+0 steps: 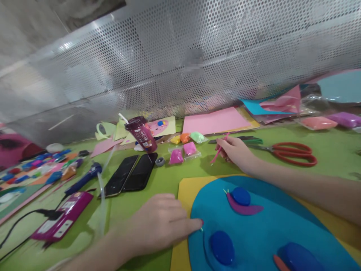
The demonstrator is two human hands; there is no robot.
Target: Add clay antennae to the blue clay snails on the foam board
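My right hand is raised over the green table, fingers closed on a thin pink strip. Just behind it lie green-handled scissors, and red-handled scissors rest beside the wrist. My left hand has its index finger stretched out, the others curled. That fingertip touches a small light-green sliver at the edge of a blue oval on a yellow sheet. On the oval are a purple snail shape with a blue bottle cap, and another blue cap.
Two phones, a grey ring and small clay packets lie ahead. A dark red cup stands behind them. At left are a glue gun, a purple power strip with cables, and several caps. A perforated metal panel closes the back.
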